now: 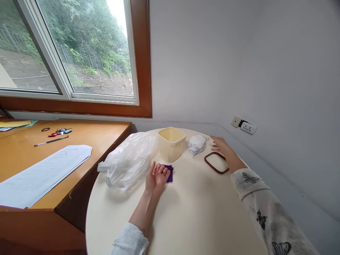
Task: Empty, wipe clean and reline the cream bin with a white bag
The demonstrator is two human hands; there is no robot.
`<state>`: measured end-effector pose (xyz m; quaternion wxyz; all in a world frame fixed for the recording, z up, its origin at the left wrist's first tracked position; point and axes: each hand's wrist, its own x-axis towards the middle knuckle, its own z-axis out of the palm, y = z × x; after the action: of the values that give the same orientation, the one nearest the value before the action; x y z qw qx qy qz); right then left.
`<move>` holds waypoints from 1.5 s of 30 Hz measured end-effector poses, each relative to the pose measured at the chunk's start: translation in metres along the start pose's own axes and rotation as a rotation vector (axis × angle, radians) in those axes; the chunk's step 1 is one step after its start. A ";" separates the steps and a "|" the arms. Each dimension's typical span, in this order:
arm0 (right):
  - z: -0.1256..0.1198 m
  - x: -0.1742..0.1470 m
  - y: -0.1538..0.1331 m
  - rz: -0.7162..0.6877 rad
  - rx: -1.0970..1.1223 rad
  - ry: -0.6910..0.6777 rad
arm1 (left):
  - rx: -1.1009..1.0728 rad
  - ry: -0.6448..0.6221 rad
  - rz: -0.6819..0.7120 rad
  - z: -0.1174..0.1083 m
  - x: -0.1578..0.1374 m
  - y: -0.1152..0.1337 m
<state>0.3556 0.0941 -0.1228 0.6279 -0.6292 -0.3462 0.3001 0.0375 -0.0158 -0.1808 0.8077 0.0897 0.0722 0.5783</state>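
My left hand (157, 177) rests palm up with loosely curled fingers, nothing in it, beside a small purple cloth (170, 174) on the table. Over at the right, my right hand (221, 146) is held with fingers apart and empty, above a dark red rounded frame (209, 164) and close to a crumpled white bundle (197, 142). A cream plastic container (171, 150), its top uncovered, stands behind my left hand. To its left lies a crumpled translucent plastic bag (130, 159).
All these lie on a round cream table (196, 216) against the wall. A wooden desk (106, 136) on the left bears papers (50, 173), a pen (51, 141) and small keys or tools (60, 131). A wall socket (248, 128) is at the right.
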 end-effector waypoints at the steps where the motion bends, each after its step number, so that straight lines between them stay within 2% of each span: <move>1: 0.000 -0.001 -0.007 -0.050 -0.019 0.024 | -0.008 -0.010 0.003 0.001 -0.001 0.001; 4: 0.005 -0.015 -0.029 -0.211 -0.070 0.073 | -0.005 -0.041 0.009 0.001 -0.004 0.003; 7: 0.012 -0.046 -0.045 -0.426 -0.065 0.102 | 0.003 -0.048 0.020 -0.001 -0.006 0.005; 8: 0.014 -0.060 -0.047 -0.521 -0.069 0.120 | -0.001 -0.045 0.024 -0.002 -0.007 0.006; 11: 0.021 -0.102 -0.045 -0.984 -0.155 0.177 | -0.023 -0.029 0.036 -0.006 -0.007 0.009; 13: 0.028 -0.127 -0.035 -1.160 -0.196 0.098 | -0.034 -0.026 0.049 -0.009 -0.006 0.013; 15: 0.036 -0.148 -0.020 -1.247 -0.251 -0.049 | -0.039 -0.025 0.065 -0.010 -0.005 0.016; 19: 0.054 -0.178 0.018 -1.190 -0.431 -0.393 | -0.041 -0.022 0.098 -0.010 -0.006 0.021; 25: 0.076 -0.207 0.058 -1.068 -0.717 -0.668 | -0.007 -0.006 0.111 -0.010 -0.006 0.020; 33: 0.094 -0.220 0.069 -1.014 -0.897 -0.806 | 0.031 0.016 0.129 -0.011 -0.006 0.019; 45: 0.095 -0.219 0.082 -0.919 -0.953 -0.936 | 0.042 0.010 0.128 -0.013 -0.005 0.017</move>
<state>0.1562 -0.0258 -0.2196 0.1430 -0.4333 -0.8875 0.0648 0.0174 -0.0145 -0.1895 0.7666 0.1080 0.0825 0.6275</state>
